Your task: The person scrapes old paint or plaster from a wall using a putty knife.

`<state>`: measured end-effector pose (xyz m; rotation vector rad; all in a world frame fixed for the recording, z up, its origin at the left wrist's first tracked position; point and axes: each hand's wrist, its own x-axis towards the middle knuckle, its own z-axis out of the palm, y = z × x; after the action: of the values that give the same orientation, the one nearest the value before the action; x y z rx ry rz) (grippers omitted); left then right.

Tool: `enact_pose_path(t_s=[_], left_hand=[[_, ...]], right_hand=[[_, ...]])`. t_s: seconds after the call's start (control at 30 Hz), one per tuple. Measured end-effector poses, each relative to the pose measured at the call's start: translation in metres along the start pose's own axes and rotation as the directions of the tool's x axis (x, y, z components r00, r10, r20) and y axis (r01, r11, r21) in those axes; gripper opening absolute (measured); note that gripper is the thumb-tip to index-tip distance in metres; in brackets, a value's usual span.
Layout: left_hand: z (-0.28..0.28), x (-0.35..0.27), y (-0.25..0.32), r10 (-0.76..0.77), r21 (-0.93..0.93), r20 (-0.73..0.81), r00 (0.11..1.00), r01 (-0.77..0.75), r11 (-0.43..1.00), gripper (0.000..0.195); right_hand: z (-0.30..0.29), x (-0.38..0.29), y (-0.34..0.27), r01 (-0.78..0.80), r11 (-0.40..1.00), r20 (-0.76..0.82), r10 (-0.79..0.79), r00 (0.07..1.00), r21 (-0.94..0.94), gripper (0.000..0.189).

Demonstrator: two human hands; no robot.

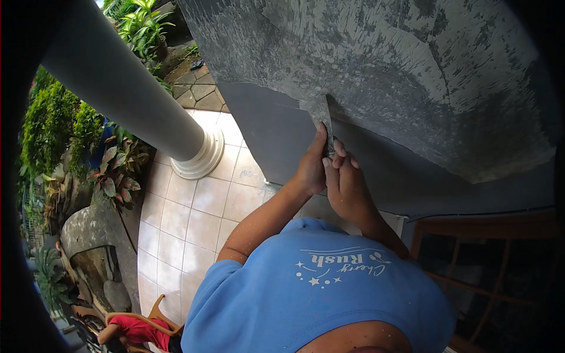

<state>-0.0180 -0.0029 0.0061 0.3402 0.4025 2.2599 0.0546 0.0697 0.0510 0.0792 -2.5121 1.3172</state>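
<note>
My left hand and my right hand are close together in front of my chest, both closed around the lower part of a metal scraper. A left finger or thumb lies along the blade, while right fingers wrap the handle end, which is mostly hidden. The wide blade edge meets the grey wall at the lower border of a rough, mottled patch. Smooth grey paint lies below that ragged border. Pale specks dot my forearms and blue shirt.
A round grey column with a white base stands at left on the tiled floor. Plants and rocks lie beyond. At lower left, a person in red sits on a brown chair. A wood-framed window is at lower right.
</note>
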Motion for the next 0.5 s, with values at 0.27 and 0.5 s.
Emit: enact_pose_path(t_s=[0.27,0.5], left_hand=[[-0.005,0.003,0.001,0.009,-0.003,0.013,1.0,-0.009,1.0,0.065],[0.002,0.002,0.002,0.021,-0.017,0.047,0.999,-0.02,1.0,0.067]], right_hand=[[-0.005,-0.003,-0.007,-0.073,0.996,0.025,0.074,0.997,-0.055,0.022],[-0.001,-0.003,0.0,-0.041,0.997,0.001,0.041,0.999,-0.06,0.025]])
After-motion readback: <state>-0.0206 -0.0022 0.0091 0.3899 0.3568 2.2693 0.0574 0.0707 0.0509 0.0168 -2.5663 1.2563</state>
